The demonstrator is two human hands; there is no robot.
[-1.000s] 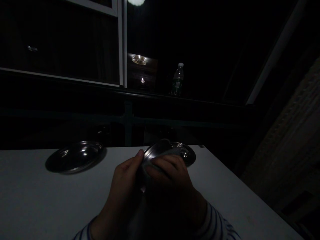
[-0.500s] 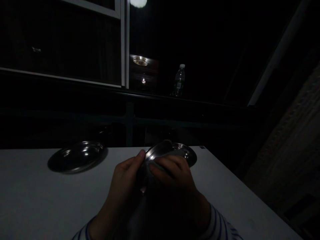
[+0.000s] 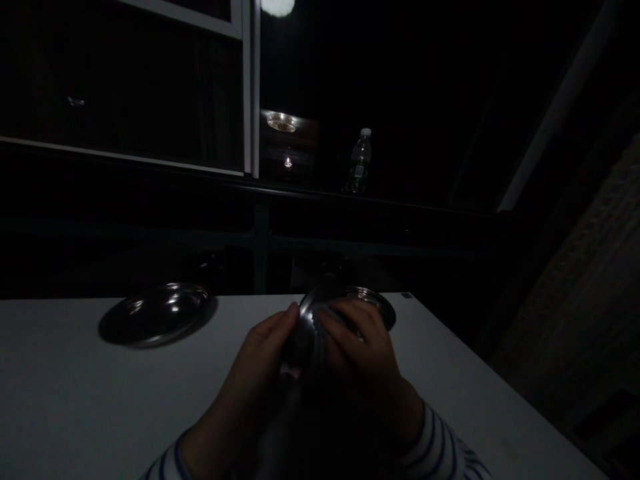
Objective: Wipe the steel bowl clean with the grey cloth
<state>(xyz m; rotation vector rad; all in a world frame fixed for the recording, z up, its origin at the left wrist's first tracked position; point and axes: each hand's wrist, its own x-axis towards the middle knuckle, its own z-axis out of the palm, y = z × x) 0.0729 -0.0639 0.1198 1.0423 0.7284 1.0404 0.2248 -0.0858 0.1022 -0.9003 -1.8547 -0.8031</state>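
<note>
The scene is very dark. My left hand (image 3: 260,363) grips the left edge of a tilted metal plate (image 3: 307,320), thumb on its rim. My right hand (image 3: 363,347) presses its fingers on the plate's face, possibly over a cloth that I cannot make out. Behind my hands another metal plate (image 3: 380,308) lies on the white table (image 3: 75,400). A third metal plate (image 3: 157,313) lies flat at the table's far left. Both wrists wear striped sleeves.
A plastic water bottle (image 3: 360,161) stands on a dark ledge beyond the table. White window frames (image 3: 249,87) rise behind it. The table's right edge (image 3: 500,393) runs diagonally, with dark floor to its right.
My right hand has slid up and to the right over the held plate, which is now tilted more steeply. My left hand has shifted slightly right with it.
</note>
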